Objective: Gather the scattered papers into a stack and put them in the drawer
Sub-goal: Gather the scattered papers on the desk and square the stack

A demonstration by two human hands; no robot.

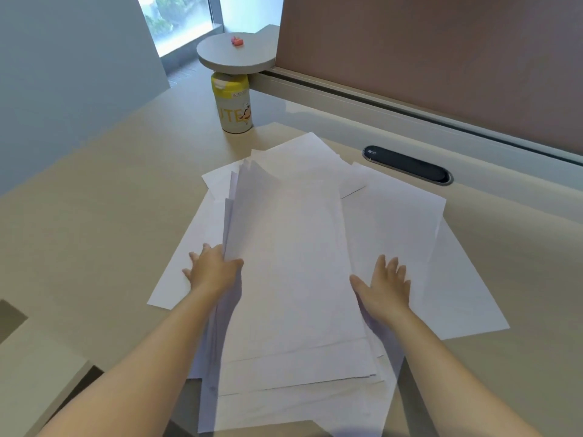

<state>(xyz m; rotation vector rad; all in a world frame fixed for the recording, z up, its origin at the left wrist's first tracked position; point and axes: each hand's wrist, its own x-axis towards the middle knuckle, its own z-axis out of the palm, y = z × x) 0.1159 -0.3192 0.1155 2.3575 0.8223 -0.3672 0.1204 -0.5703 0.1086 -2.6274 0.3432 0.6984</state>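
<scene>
Papers [293,247] lay fanned across the pale tabletop [94,197], the bulk of them drawn into a loose pile that overhung the near edge, towards the person. Stray sheets jutted out on both sides of that pile: one low to the left, a couple splayed to the right, and a few corners poking out on the side nearest the yellow bottle [233,105]. The person's left hand [211,269] gripped the pile's left edge, thumb on top and fingers curled beneath several sheets, apparently to hold the gathered part steady. The right hand [383,288] was flat and spread, palm down, on the sheets right of the pile, holding nothing; I judged it was placed to sweep those loose pages inward. Gathering looked roughly half done, since the edges were nowhere near squared. No drawer was visible, so where the stack would go I could not tell. The bottle stood well beyond the pile, tucked under a small round shelf [236,55], clear of the work. A dark oval cable port [407,164] sat just past the rightmost sheets. Thin, slippery paper like this might slide off the near edge if pushed carelessly.
</scene>
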